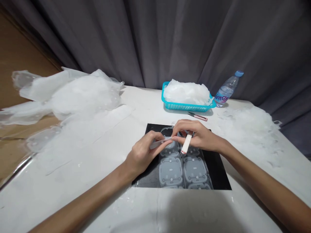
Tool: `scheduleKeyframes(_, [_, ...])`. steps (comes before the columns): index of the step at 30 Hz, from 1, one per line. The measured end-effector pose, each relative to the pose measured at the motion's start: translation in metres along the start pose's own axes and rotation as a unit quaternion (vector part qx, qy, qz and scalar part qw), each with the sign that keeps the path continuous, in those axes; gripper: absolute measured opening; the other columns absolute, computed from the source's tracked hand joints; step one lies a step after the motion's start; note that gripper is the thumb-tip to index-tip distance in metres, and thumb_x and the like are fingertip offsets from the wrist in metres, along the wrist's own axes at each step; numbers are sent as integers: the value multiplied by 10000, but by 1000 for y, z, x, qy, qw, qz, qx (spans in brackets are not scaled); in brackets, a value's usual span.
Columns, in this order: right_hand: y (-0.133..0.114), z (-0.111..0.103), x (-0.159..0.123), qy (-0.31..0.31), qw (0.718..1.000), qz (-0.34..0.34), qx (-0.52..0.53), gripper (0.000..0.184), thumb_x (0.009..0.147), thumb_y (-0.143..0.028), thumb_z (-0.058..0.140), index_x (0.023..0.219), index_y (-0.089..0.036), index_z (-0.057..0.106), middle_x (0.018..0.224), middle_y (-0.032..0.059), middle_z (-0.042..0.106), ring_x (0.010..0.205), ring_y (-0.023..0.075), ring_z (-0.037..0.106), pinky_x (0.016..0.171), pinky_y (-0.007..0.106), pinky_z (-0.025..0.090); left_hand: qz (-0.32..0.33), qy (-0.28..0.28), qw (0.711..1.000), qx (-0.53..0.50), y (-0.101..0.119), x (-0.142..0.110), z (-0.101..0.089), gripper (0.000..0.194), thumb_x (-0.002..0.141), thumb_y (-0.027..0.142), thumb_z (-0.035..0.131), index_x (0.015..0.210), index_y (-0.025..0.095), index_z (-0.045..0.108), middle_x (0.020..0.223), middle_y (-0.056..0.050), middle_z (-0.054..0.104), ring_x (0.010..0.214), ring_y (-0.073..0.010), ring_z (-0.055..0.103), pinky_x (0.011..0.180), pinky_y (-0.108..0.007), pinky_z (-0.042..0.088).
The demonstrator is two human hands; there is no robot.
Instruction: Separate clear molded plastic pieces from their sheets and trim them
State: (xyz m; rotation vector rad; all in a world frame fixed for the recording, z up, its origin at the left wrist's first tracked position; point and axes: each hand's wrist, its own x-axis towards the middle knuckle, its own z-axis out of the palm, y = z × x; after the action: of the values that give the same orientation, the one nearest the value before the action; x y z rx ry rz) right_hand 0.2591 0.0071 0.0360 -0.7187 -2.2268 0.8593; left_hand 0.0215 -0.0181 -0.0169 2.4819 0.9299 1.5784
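My left hand (145,147) is closed, with a translucent plastic piece (156,143) pinched between thumb and fingers above the black mat. The piece is seen nearly edge-on. My right hand (191,132) meets it from the other side, thumb and forefinger together at the piece's end. Tucked in that same hand is a slim white-handled tool (186,144), pointing down toward me; its kind is not clear. Under both hands lies a clear sheet of rounded-square grey shapes (171,171) on the black mat (218,171).
A turquoise basket (189,107) holding white, filmy pieces stands at the back. Pink-handled snips (198,116) lie before it, and a water bottle (228,90) is beside it. Heaps of translucent pieces cover the table's left (82,97) and right (252,129). A grey curtain (160,42) hangs behind.
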Motion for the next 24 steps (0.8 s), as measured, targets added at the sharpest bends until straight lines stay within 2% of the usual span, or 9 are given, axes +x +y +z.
scheduleKeyframes(5, [-1,1,0,14,999,-27,-16,74,1000,-234,713,939,-194,724,892,21,700,756,142,535,689,291,443,-4,-12,999,-31,0,0,-1,218,939,217,811,1029,178,617,822,20,684,703,-113,688,671,-210,567])
scheduleKeyframes(9, [-3,-1,0,13,999,-27,-12,71,1009,-250,705,966,-198,728,906,23,706,764,143,544,697,288,444,-37,-40,997,-58,2,4,-6,176,949,163,790,1079,186,673,905,-5,733,777,-120,690,733,-226,558])
scheduleKeyframes(11, [-3,-1,0,3,1000,0,-21,104,977,-289,761,1025,-201,735,934,21,707,771,142,544,710,285,442,-86,-48,993,-72,4,6,-8,110,967,163,768,1048,204,706,910,-3,738,799,-127,683,744,-237,546])
scheduleKeyframes(14, [-1,2,-1,-18,998,29,-47,224,904,-334,849,1035,-199,728,928,12,688,776,144,542,723,280,432,-199,-38,973,-115,4,8,-8,40,986,222,751,976,216,713,886,3,719,800,-133,675,717,-234,535])
scheduleKeyframes(16, [2,4,-1,-19,998,22,-56,171,924,-310,829,971,-193,715,887,5,668,790,149,550,737,280,424,-257,-31,953,-158,3,7,-5,75,997,273,739,969,219,694,892,4,707,796,-132,676,689,-227,531])
scheduleKeyframes(18, [3,6,0,-14,998,13,-61,119,963,-273,783,928,-192,703,861,2,660,803,154,553,748,284,419,-285,-34,936,-202,1,4,-4,101,1018,311,708,987,225,665,896,9,697,791,-128,679,677,-222,529])
scheduleKeyframes(21, [2,5,1,8,998,8,-67,86,990,-253,743,933,-200,706,860,4,672,787,155,536,745,289,415,-278,-67,928,-238,-1,3,-5,109,1029,320,689,1088,240,645,944,8,706,837,-132,699,738,-236,555])
scheduleKeyframes(24, [-1,3,1,21,998,-5,-67,82,1015,-264,710,963,-201,717,875,12,685,785,157,533,750,297,424,-239,-114,941,-211,0,5,-10,138,1021,285,700,1151,248,674,993,-1,733,890,-140,710,809,-253,565])
